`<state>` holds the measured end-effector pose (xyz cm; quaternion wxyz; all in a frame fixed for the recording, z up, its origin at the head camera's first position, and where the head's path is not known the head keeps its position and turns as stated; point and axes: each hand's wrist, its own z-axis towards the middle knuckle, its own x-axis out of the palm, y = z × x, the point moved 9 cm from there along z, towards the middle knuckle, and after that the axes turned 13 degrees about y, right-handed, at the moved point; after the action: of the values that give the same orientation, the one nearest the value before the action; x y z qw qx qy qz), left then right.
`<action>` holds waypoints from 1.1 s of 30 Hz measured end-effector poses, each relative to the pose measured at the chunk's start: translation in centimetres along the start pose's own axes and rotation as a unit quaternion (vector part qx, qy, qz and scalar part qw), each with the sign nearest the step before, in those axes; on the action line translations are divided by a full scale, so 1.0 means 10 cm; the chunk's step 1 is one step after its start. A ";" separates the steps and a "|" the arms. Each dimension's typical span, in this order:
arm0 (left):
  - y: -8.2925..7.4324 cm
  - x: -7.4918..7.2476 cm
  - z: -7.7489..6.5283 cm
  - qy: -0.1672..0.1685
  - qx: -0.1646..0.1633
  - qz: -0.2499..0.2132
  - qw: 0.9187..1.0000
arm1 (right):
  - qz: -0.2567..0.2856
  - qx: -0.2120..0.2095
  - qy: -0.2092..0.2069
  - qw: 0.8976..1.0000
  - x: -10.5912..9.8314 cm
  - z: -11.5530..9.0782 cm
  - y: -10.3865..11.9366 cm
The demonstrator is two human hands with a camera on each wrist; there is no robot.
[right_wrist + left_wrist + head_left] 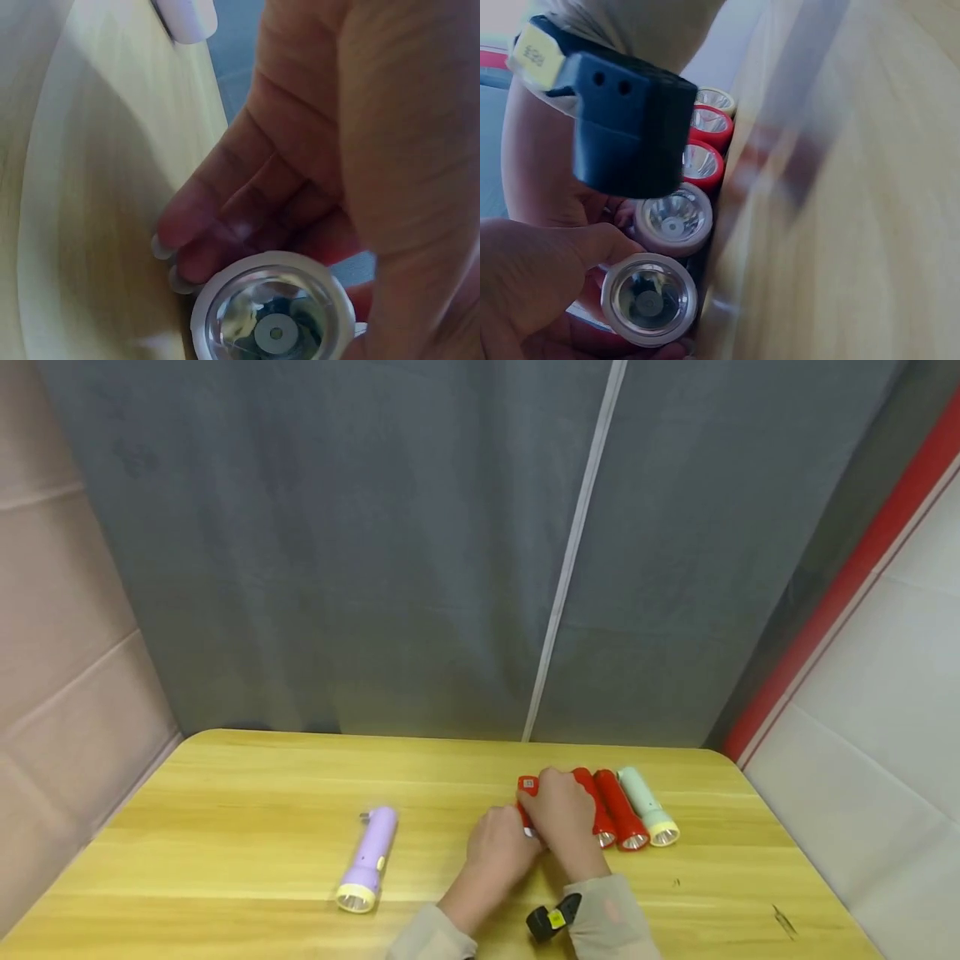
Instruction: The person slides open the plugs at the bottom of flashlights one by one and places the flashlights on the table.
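Fingers [604, 244] of the left hand [501, 843] grip a pale-rimmed flashlight [649, 301] (right hand [564, 814]: hold unclear, cannot tell)

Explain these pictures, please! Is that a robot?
No, those are a person's bare left hand and right hand. The wide picture comes from a camera on the head. The others come from wrist cameras; the black box is probably one. A purple flashlight lies to the left on the wooden table. Near the hands are red flashlights, with a pale green flashlight at the row's right end. The left hand grips a white-rimmed flashlight. Whether the right hand grips anything is hidden.
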<state>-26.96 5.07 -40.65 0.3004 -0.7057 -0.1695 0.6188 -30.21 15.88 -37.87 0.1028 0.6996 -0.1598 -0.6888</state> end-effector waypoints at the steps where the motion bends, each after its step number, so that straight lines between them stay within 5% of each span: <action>1: 0.01 0.00 0.00 0.004 -0.001 -0.006 1.000 | -0.009 0.002 0.001 1.000 0.01 0.00 0.01; 12: 0.02 -0.03 -0.02 0.007 0.009 -0.017 1.000 | -0.068 -0.001 -0.006 0.998 0.08 0.04 0.10; 18: 0.03 -0.06 -0.04 -0.003 0.016 -0.020 1.000 | -0.046 -0.006 -0.032 0.998 0.05 0.02 0.11; 23: 0.02 -0.13 -0.05 -0.016 0.028 -0.037 0.999 | 0.019 -0.006 -0.059 0.998 -0.04 0.01 0.03; 27: 0.00 -0.19 -0.06 -0.023 0.037 -0.059 0.997 | 0.099 -0.022 -0.039 0.994 -0.04 0.06 -0.03; 30: 0.00 -0.24 -0.08 -0.028 0.034 -0.065 0.997 | 0.174 -0.035 -0.001 0.984 -0.02 0.10 -0.06; 33: 0.00 -0.30 -0.10 -0.032 0.027 -0.069 0.997 | 0.268 -0.029 0.050 0.962 0.03 0.13 -0.11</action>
<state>-26.49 3.04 -38.24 0.3561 -0.6634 -0.2105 0.6235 -31.38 16.86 -38.63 0.3116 0.6614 -0.3165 -0.6044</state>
